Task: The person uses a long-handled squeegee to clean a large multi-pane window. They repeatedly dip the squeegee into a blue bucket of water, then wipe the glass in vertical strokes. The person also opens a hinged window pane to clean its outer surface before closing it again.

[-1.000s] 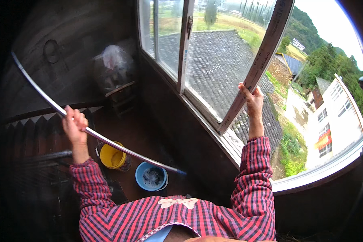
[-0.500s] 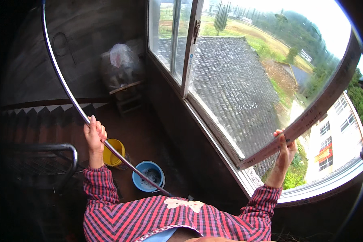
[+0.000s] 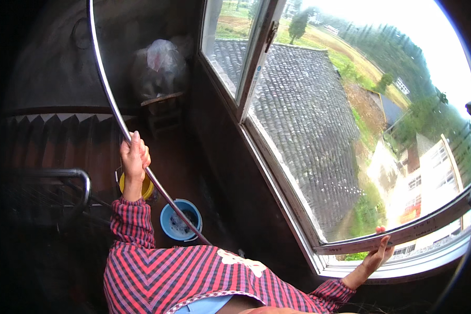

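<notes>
The left hand (image 3: 134, 159) is closed in a fist around a long, thin, silver metal pole (image 3: 109, 89). The pole runs from the top edge of the view, curves down through the fist and ends low near the person's chest, just past a round blue plastic bucket (image 3: 180, 221) that stands on the dark floor (image 3: 178, 162). Directly behind the left hand and partly hidden by it is a round yellow plastic bucket (image 3: 146, 188), just beside the blue one.

The right hand (image 3: 378, 255) is stretched out far to the right with its fingers extended, and it presses against the underside of the pale metal frame of an opened window sash (image 3: 403, 235); the thumb shows above the frame's edge, so the hand is mostly open, cupping the frame loosely. Both arms wear sleeves of a red, blue and white checked shirt (image 3: 193, 272).

Outside the window lies a grey tiled roof (image 3: 303, 115), with green fields and pale buildings beyond. Against the back wall inside, a translucent plastic bag (image 3: 159, 60) sits on a small dark wooden shelf (image 3: 162, 99). At the left, a dark metal rail with a rounded corner (image 3: 63, 175) crosses the shadowed area.
</notes>
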A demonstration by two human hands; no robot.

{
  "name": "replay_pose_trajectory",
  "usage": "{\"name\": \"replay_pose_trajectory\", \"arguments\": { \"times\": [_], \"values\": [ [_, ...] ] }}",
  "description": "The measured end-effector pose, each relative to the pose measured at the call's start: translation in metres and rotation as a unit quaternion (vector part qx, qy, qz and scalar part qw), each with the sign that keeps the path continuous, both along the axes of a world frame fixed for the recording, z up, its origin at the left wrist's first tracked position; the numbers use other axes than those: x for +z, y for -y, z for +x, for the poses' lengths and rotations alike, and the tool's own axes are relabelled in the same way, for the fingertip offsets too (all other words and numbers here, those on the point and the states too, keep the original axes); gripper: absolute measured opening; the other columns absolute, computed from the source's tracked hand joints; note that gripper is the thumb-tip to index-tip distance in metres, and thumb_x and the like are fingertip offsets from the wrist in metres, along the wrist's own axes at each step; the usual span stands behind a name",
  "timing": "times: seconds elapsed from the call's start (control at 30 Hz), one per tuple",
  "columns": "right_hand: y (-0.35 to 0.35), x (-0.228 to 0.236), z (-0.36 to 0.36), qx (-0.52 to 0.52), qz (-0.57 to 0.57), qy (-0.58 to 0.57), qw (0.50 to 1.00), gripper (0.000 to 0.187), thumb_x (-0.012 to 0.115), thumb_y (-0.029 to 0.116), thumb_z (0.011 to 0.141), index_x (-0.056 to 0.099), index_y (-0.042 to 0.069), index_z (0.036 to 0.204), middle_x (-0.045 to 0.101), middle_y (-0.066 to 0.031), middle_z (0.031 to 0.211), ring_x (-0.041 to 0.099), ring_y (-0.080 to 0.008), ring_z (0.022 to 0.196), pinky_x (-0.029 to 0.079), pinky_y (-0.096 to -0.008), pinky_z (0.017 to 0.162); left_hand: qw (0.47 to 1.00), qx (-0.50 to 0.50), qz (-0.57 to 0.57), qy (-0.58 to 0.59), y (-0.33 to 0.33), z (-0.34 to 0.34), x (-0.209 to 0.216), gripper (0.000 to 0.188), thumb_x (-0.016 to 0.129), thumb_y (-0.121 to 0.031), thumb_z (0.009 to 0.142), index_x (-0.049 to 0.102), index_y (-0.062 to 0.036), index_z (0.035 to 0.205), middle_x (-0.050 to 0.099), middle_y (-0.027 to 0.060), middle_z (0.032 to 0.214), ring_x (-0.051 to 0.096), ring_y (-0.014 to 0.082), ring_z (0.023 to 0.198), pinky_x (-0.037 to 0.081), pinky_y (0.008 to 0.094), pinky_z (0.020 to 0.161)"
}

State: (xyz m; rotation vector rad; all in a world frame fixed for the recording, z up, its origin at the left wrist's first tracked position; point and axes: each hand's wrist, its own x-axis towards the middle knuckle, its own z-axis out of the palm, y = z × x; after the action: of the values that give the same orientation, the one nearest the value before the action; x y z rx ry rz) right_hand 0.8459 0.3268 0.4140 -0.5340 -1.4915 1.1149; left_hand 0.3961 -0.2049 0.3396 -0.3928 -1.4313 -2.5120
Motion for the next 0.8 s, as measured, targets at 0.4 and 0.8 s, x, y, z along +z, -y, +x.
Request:
{"name": "replay_pose_trajectory", "arguments": {
  "times": [0.4,0.8],
  "values": [
    [0.109,0.003,-0.246,-0.031,0.393,0.098,0.914,0.017,0.064,0.005,0.09,0.064,0.003,0.107,0.069,-0.0119,0.108,0.063,-0.0292,0.105,0.049,-0.0442,0.095,1.0,-0.024,-0.016,0.009,-0.001,0.017,-0.012,0.025,0.048,-0.023,0.11,0.04,-0.0166,0.087,0.033,-0.0079,0.059,0.029,0.0003,0.042,0.024,0.0188,0.035],
    [0.128,0.061,-0.622,0.038,0.782,0.018,0.622,0.022,0.072,0.023,0.088,0.053,0.017,0.078,0.052,0.0023,0.073,0.058,-0.0174,0.074,0.047,-0.0339,0.062,0.995,0.004,-0.063,0.082,0.002,0.039,-0.026,0.024,0.054,-0.021,0.108,0.043,-0.016,0.086,0.039,-0.0081,0.059,0.034,0.0005,0.043,0.028,0.018,0.039]
  ]
}}
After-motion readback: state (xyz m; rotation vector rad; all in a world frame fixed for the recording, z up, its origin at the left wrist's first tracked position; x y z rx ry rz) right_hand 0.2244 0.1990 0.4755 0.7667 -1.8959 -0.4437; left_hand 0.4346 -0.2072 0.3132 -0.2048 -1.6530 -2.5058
